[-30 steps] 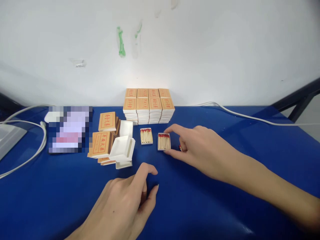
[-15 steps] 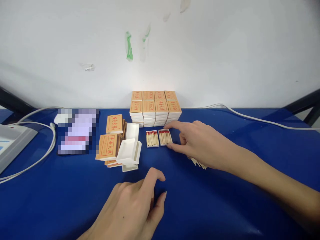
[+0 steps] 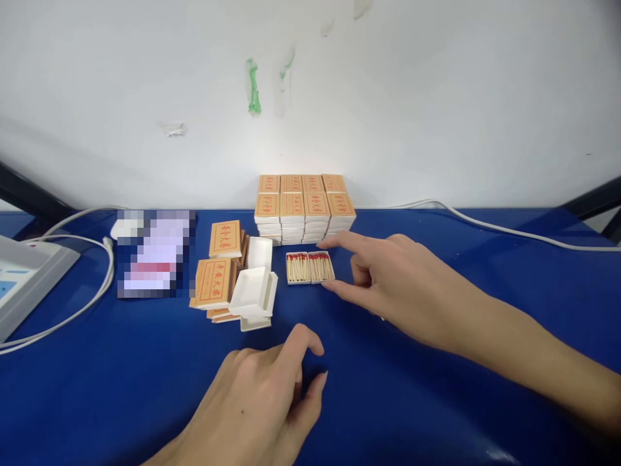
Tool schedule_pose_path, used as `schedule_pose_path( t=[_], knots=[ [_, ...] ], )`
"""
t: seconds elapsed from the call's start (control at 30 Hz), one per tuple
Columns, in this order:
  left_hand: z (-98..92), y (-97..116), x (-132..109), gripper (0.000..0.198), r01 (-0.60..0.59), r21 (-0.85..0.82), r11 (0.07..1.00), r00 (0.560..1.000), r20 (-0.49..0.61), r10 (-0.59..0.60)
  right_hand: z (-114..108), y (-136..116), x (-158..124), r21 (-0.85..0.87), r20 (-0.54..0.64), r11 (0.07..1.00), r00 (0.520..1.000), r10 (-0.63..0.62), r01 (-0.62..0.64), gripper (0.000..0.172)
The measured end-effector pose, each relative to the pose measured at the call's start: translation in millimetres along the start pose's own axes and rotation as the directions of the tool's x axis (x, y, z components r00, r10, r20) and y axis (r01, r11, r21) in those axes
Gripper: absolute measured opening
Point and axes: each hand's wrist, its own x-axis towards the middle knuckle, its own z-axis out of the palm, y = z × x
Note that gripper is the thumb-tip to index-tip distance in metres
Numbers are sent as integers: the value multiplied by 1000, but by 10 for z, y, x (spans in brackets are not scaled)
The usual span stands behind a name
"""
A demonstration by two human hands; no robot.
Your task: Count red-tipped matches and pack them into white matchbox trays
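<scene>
Two small white matchbox trays full of red-tipped matches (image 3: 320,266) lie side by side on the blue table. The right-hand tray (image 3: 318,283) is pinched at its right end, between the thumb and index finger of my right hand (image 3: 383,278). Against its left side sits the other filled tray (image 3: 298,283). My left hand (image 3: 262,395) hovers nearer to me, thumb and curled index finger apart, holding nothing. To the left, white unfilled trays (image 3: 250,288) lean in a heap against orange matchbox sleeves (image 3: 216,281).
Behind the trays, stacked closed matchboxes (image 3: 305,206) stand in a block against the white wall (image 3: 436,97). A phone with a blurred screen (image 3: 160,252) lies left, near white cables (image 3: 97,294) and a white device (image 3: 33,278). Another cable (image 3: 509,236) runs along the right back edge.
My right hand has slid the right-hand tray left, closing the gap to the other tray. Loose matches that showed under my right hand are now almost wholly hidden. My left hand has hardly moved.
</scene>
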Motion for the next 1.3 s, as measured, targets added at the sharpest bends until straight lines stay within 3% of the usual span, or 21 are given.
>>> schedule_pose_path(
  t=[0.1, 0.2, 0.33, 0.47, 0.57, 0.7, 0.87, 1.03, 1.2, 1.3],
  knots=[
    [6, -5, -22, 18, -52, -16, 998, 999, 13, 53, -21, -181, -62, 124, -109, 969, 974, -199, 212, 31],
    [32, -6, -36, 19, -93, -28, 995, 996, -4, 92, -9, -428, -80, 163, -177, 924, 932, -317, 345, 23],
    [66, -8, -33, 18, -98, -27, 995, 995, -23, 97, 56, -662, -16, 158, -153, 921, 930, -333, 356, 28],
    [76, -8, -45, 21, -96, -37, 995, 995, -22, 95, 116, -723, 78, 190, -88, 938, 956, -278, 290, 13],
    [72, 1, -52, 25, -89, -38, 995, 996, -19, 88, 158, -712, 112, 229, -78, 928, 956, -283, 294, 6],
    [68, 19, -46, 23, -77, -39, 996, 997, -7, 76, 175, -690, 106, 272, -132, 902, 941, -310, 335, 15],
    [58, 28, -60, 16, -66, -41, 997, 997, 32, 68, -11, -630, -17, 243, -267, 876, 897, -352, 416, 10],
    [-20, 66, -32, 9, -21, -84, 996, 999, 43, 25, -147, -400, -321, 181, -318, 928, 912, -257, 325, 10],
    [-63, 117, 4, 9, 48, -132, 990, 998, -26, -51, 125, -109, -673, 173, -171, 929, 939, -299, 328, 11],
    [-17, 113, -21, 33, 85, -132, 988, 992, -83, -96, 331, -24, -823, 149, -192, 914, 918, -348, 378, 15]
  ],
)
